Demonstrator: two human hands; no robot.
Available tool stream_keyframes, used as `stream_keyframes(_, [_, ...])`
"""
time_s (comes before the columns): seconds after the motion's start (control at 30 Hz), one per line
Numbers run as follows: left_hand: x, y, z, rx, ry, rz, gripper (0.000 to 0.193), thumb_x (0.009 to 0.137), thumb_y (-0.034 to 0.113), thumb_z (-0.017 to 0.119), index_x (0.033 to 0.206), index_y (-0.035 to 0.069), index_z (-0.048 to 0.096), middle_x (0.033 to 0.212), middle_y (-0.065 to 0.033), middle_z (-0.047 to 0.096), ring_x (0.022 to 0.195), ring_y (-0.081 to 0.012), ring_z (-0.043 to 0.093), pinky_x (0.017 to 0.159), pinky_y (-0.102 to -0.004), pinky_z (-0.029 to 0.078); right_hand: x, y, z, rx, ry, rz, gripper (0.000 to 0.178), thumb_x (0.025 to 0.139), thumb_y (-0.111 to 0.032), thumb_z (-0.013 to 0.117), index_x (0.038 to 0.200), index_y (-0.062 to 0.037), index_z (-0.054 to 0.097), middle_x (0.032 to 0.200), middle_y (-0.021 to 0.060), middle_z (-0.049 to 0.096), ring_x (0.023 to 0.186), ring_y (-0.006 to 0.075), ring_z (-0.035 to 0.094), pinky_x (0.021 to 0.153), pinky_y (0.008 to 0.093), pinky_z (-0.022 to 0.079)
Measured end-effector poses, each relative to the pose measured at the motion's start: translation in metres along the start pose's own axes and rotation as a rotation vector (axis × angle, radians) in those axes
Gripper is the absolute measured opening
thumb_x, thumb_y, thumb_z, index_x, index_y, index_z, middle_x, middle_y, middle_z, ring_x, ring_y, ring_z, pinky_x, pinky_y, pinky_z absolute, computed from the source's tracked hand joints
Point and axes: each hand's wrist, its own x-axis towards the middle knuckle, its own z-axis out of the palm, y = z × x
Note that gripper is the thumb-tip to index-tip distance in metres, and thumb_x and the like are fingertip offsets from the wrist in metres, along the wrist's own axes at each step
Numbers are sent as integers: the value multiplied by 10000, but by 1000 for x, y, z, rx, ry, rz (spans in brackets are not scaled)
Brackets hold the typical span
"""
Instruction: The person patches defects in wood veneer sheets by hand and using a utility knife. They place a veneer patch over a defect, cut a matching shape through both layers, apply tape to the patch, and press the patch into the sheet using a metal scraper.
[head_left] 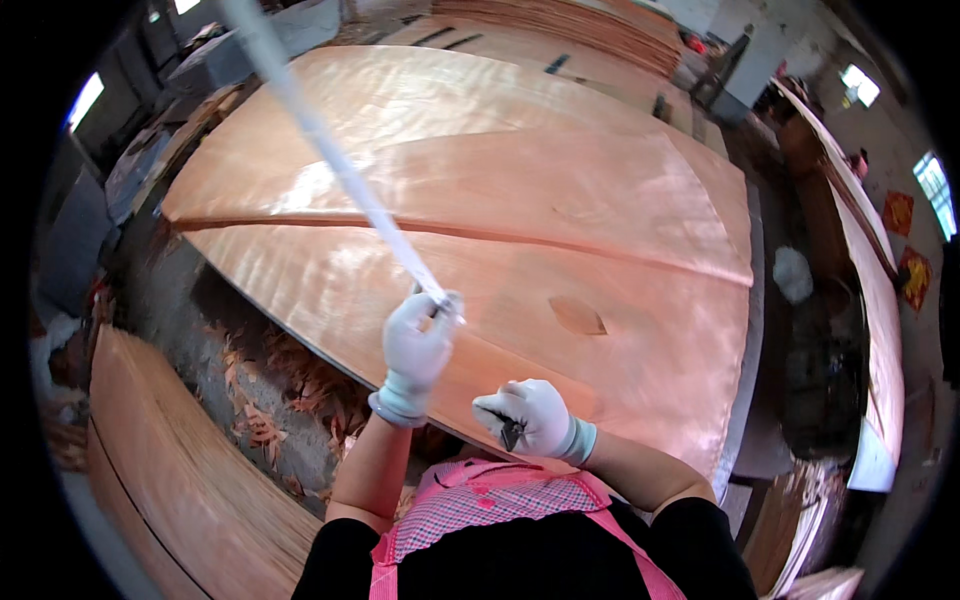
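Over the near edge of the wide wood sheets (pixel 660 345), we keep both gloved hands closed: our left hand (pixel 418 340) grips the near end of a long white strip (pixel 350 180), which slants across the sheets toward eleven o'clock. At four o'clock from it, our right hand (pixel 545 418) curls around a small dark object (pixel 511 433), perhaps a tool, mostly hidden. A leaf-shaped patch (pixel 578 315) lies toward one o'clock from that hand; at eight o'clock in our view stands a veneer stack (pixel 190 470).
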Motion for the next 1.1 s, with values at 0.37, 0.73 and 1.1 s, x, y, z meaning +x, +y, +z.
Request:
stream_keyframes(0.37, [-10, -28, 100, -507, -729, -937, 261, 967, 154, 668, 1108, -65, 694, 967, -91, 732, 848, -122, 666, 793, -253, 530, -80, 112, -40, 187, 320, 571, 369, 989, -230, 619, 1322, -73, 634, 676, 149, 574, 541, 198, 514, 544, 326, 438])
stream_keyframes(0.73, [36, -70, 169, -385, -330, -1053, 168, 988, 191, 610, 988, 25, 637, 701, -18, 606, 508, -98, 580, 457, -238, 449, -64, 264, -75, -582, -137, 545, 455, 828, -28, 577, 1272, -96, 645, 1285, 71, 654, 1171, 274, 611, 985, 415, 499])
stream_keyframes(1.1, [37, -144, 246, -315, -349, -1223, 187, 961, 218, 689, 936, 33, 699, 698, -20, 624, 475, -99, 527, 452, -247, 451, -65, 281, -71, -562, -175, 465, 488, 847, -51, 586, 1333, -83, 593, 1357, 94, 616, 1162, 284, 618, 977, 417, 507])
